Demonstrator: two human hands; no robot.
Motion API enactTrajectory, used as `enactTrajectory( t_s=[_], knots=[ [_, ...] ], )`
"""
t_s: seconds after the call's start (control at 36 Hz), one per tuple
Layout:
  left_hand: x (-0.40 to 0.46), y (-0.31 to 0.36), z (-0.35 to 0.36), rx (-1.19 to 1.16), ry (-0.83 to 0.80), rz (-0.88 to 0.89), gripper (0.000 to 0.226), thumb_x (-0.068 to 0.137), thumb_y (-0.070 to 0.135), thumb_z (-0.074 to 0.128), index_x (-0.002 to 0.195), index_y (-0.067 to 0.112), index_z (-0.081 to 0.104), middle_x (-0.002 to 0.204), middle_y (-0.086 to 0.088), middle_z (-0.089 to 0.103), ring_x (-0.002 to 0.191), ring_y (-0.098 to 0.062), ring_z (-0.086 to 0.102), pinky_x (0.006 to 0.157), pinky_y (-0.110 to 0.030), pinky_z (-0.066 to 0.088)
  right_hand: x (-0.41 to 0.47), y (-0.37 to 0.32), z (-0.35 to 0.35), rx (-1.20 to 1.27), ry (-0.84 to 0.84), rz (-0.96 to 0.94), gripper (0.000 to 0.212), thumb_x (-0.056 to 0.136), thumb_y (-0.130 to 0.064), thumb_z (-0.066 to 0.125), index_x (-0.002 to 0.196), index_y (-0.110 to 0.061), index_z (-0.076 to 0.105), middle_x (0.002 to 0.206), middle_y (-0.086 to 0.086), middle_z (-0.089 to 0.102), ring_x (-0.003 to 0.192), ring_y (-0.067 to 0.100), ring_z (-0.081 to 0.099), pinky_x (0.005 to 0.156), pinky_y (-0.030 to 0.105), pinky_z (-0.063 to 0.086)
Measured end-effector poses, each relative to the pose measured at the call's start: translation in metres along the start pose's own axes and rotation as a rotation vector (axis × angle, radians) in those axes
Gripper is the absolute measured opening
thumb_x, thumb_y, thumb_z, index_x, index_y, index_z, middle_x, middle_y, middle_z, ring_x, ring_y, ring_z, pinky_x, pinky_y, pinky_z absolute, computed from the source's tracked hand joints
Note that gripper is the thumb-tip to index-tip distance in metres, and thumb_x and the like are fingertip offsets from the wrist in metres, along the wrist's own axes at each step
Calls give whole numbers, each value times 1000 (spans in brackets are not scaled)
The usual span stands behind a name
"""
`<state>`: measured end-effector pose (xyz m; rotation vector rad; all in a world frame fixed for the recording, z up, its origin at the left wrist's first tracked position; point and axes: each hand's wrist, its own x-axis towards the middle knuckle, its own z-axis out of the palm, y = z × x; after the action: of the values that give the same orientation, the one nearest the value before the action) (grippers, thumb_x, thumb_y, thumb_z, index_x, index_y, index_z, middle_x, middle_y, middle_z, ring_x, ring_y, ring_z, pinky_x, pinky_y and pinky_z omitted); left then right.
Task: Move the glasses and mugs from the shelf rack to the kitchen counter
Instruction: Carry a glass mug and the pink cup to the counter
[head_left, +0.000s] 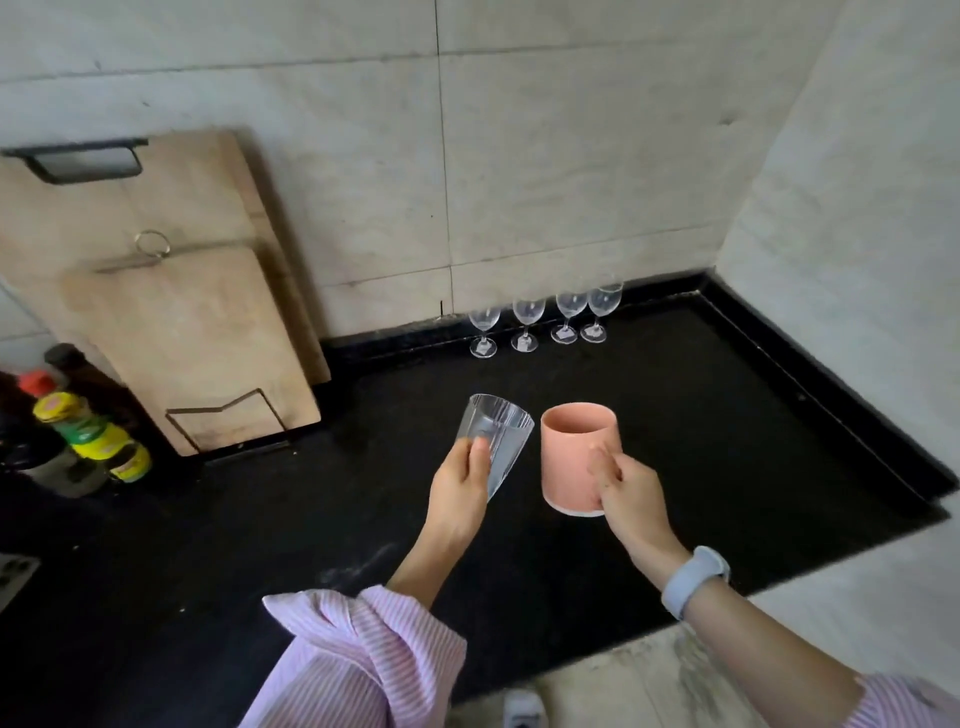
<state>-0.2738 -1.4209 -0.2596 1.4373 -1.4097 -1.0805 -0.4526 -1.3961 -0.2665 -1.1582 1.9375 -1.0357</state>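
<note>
My left hand (460, 488) grips a clear ribbed glass tumbler (501, 441), tilted with its mouth up and away from me, above the black kitchen counter (701, 441). My right hand (623, 491) holds a pink mug (574, 457) upright by its right side, just right of the tumbler and also above the counter. Several wine glasses (545, 322) stand in a row at the back of the counter against the tiled wall. The shelf rack is out of view.
Wooden cutting boards (171, 301) lean in a wire stand at the back left. Sauce bottles (88, 431) cluster at the far left. The counter ends in a corner wall on the right, and its front edge meets the floor (649, 670) at lower right.
</note>
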Motion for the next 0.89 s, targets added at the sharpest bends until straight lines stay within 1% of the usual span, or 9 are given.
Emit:
enactTrajectory(
  t_s=[0.08,0.19,0.33,0.42,0.53,0.64,0.72,0.78,0.89],
  knots=[
    [40,-11,23,-4,12,-53,33,97,31,36,67,20,42,66,7,43,63,-8,41,61,-27,37,50,11,11,-27,-37,12,36,94,-35,43,70,-13,59,70,6,59,67,15,56,57,28,41],
    [90,-22,50,-24,30,-122,32,97,30,37,67,23,44,67,8,45,63,-6,42,60,-23,36,108,23,25,-55,-75,5,38,94,-34,42,74,-8,60,72,9,61,70,18,57,64,34,45],
    [139,-40,73,-83,66,-190,31,97,26,37,71,11,43,73,0,44,70,-11,40,68,-28,35,163,34,44,-44,-110,-34,34,95,-34,43,68,-16,55,69,3,57,66,10,54,57,24,40],
    [162,-52,84,-122,84,-206,33,97,28,36,77,3,46,79,-4,45,76,-13,42,74,-30,36,189,38,53,-28,-145,-50,32,95,-36,41,76,-16,57,73,-1,57,72,6,55,61,21,40],
    [185,-66,92,-154,127,-190,33,97,27,37,77,2,46,76,-3,43,73,-11,40,70,-28,35,214,42,64,11,-152,-76,36,95,-38,40,85,-9,59,83,4,60,77,7,55,69,23,44],
    [195,-81,100,-126,121,-228,29,97,29,35,79,11,48,89,-6,46,90,-22,42,85,-37,38,229,45,75,78,-151,-84,34,96,-38,39,82,-14,57,75,-5,57,72,4,54,63,18,41],
    [197,-84,105,-143,107,-248,28,97,31,34,75,20,47,90,-2,45,93,-19,41,83,-29,36,236,50,78,99,-149,-80,34,95,-40,39,71,-20,54,68,-5,54,62,-1,53,59,19,40],
    [199,-86,107,-131,105,-242,28,97,30,35,79,14,49,91,-1,46,95,-20,42,80,-26,36,239,55,80,113,-142,-72,38,95,-40,40,63,-22,50,61,-3,51,54,-2,49,57,22,40],
    [203,-91,104,-57,72,-221,28,97,28,36,76,19,52,89,10,43,97,-13,39,82,-19,32,243,62,88,147,-101,-48,41,94,-38,42,60,-18,53,59,-2,55,61,6,57,65,23,46]
  ],
)
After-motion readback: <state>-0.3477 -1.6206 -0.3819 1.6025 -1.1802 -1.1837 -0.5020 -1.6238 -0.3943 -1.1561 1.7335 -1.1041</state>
